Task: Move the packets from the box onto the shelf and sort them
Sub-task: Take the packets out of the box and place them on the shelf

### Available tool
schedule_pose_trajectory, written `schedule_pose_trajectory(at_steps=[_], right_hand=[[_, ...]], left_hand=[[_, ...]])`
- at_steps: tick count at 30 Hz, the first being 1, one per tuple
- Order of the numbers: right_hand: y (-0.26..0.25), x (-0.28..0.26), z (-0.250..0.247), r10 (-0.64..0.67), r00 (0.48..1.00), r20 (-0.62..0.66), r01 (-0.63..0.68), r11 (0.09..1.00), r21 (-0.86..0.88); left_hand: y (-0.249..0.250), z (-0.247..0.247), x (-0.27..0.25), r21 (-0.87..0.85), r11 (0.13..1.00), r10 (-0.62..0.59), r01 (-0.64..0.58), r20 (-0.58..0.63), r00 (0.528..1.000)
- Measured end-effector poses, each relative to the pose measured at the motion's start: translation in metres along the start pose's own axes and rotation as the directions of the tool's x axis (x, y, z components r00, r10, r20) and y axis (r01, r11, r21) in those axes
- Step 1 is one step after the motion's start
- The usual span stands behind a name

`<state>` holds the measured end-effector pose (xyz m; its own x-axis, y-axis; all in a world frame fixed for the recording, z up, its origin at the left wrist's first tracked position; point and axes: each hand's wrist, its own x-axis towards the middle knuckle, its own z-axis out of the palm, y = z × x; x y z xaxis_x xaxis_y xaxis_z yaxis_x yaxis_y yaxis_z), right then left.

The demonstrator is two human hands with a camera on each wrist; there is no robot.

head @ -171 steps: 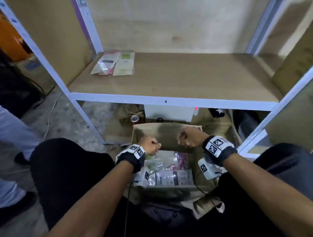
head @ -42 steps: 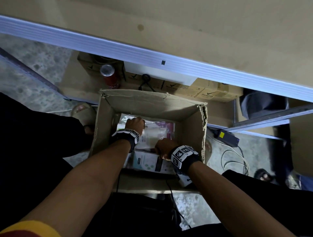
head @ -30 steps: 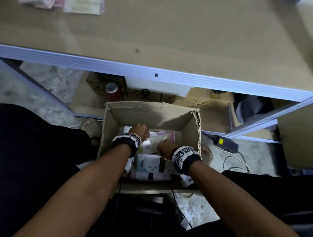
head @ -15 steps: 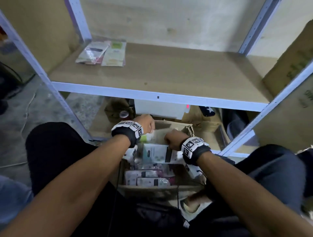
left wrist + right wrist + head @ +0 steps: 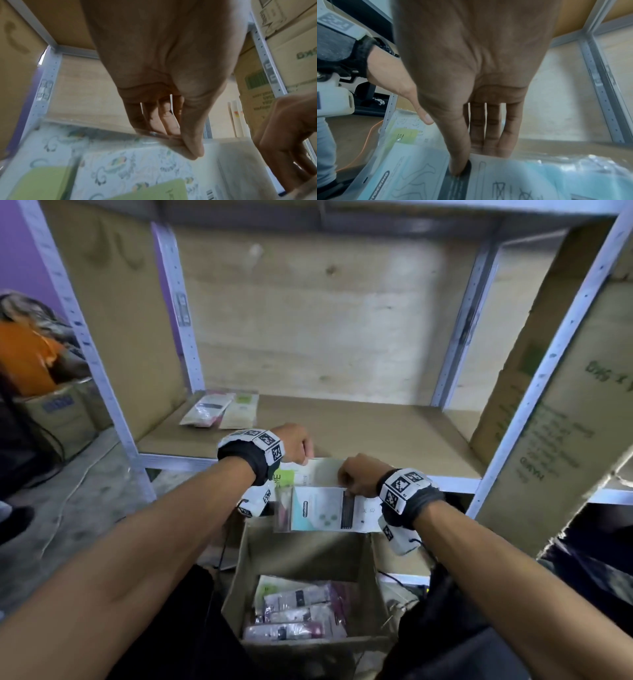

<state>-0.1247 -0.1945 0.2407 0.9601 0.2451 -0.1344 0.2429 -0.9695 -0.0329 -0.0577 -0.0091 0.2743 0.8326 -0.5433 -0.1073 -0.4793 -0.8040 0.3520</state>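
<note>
In the head view my left hand (image 5: 306, 457) pinches the top edge of a floral packet with a green label (image 5: 318, 472). My right hand (image 5: 346, 489) pinches a white and teal packet with a black stripe (image 5: 322, 510). Both packets hang above the open cardboard box (image 5: 308, 553), level with the front edge of the wooden shelf (image 5: 376, 433). Several pink packets (image 5: 298, 611) lie in the box. Two packets (image 5: 219, 414) lie at the shelf's back left. The left wrist view shows the left hand (image 5: 188, 143) holding the floral packet (image 5: 133, 162); the right wrist view shows the right hand (image 5: 464, 162) holding the striped packet (image 5: 513, 182).
A tall cardboard carton (image 5: 555, 422) leans against the shelf frame at the right. White metal uprights (image 5: 102, 371) bound the shelf bay. At the far left a box with an orange thing (image 5: 44, 405) stands on the floor, and a cable (image 5: 68, 491) lies there.
Both hands have risen out of the box, each with a packet, and now hold them at the shelf's front edge. The view has tilted up toward the shelf.
</note>
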Motion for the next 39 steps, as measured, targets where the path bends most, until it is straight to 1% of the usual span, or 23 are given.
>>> schedule_pose_trajectory(at_steps=[4,8,10,13,15,18,21,23,25,27,30,33,36,37,39], right_hand=[[0.009,-0.003,-0.052,0.008,0.999,-0.051,-0.008,1.000,-0.001],[0.018,0.001,-0.092,0.018,0.994,-0.106,-0.017,1.000,0.010],[0.023,0.005,-0.102,0.020,0.992,-0.125,-0.019,1.000,0.013],[0.031,0.016,-0.102,0.018,0.993,-0.120,-0.017,1.000,0.010],[0.036,0.026,-0.098,0.024,0.993,-0.116,-0.022,1.000,0.014],[0.046,0.046,-0.094,0.032,0.994,-0.101,-0.026,0.998,0.063],[0.060,0.072,-0.092,0.025,0.997,-0.067,-0.013,0.985,0.171],[0.069,0.093,-0.090,0.019,0.998,-0.058,-0.004,0.966,0.257],[0.076,0.119,-0.089,0.014,0.999,-0.041,0.001,0.941,0.340],[0.078,0.147,-0.086,0.033,0.999,-0.012,-0.023,0.875,0.484],[0.069,0.193,-0.076,0.077,0.997,0.012,-0.065,0.737,0.673],[0.046,0.243,-0.067,0.116,0.993,0.039,-0.098,0.561,0.822],[0.019,0.290,-0.065,0.095,0.992,0.081,-0.110,0.367,0.924],[0.009,0.306,-0.065,0.092,0.992,0.086,-0.110,0.306,0.946],[-0.008,0.334,-0.065,0.096,0.992,0.085,-0.102,0.188,0.977]], left_hand=[[0.022,-0.049,0.002,0.052,0.998,0.049,-0.046,-0.056,0.997],[0.035,-0.092,0.008,0.088,0.995,0.066,-0.055,-0.131,0.989],[0.036,-0.103,0.012,0.086,0.995,0.060,-0.047,-0.153,0.986],[0.026,-0.108,0.022,0.044,0.999,0.030,-0.023,-0.157,0.987],[0.014,-0.106,0.029,0.009,1.000,0.006,-0.005,-0.164,0.987],[-0.017,-0.103,0.040,-0.056,0.998,-0.042,0.032,-0.176,0.984],[-0.062,-0.104,0.052,-0.209,0.973,-0.142,0.096,-0.217,0.966],[-0.099,-0.106,0.062,-0.331,0.936,-0.218,0.122,-0.273,0.937],[-0.136,-0.110,0.071,-0.437,0.888,-0.312,0.143,-0.343,0.886],[-0.174,-0.114,0.079,-0.526,0.831,-0.412,0.179,-0.366,0.834],[-0.231,-0.117,0.091,-0.620,0.751,-0.536,0.228,-0.371,0.758],[-0.281,-0.118,0.104,-0.690,0.682,-0.618,0.243,-0.365,0.696],[-0.316,-0.121,0.118,-0.739,0.627,-0.683,0.246,-0.369,0.630],[-0.324,-0.123,0.123,-0.749,0.614,-0.696,0.250,-0.364,0.619],[-0.338,-0.129,0.133,-0.724,0.617,-0.702,0.309,-0.329,0.632]])
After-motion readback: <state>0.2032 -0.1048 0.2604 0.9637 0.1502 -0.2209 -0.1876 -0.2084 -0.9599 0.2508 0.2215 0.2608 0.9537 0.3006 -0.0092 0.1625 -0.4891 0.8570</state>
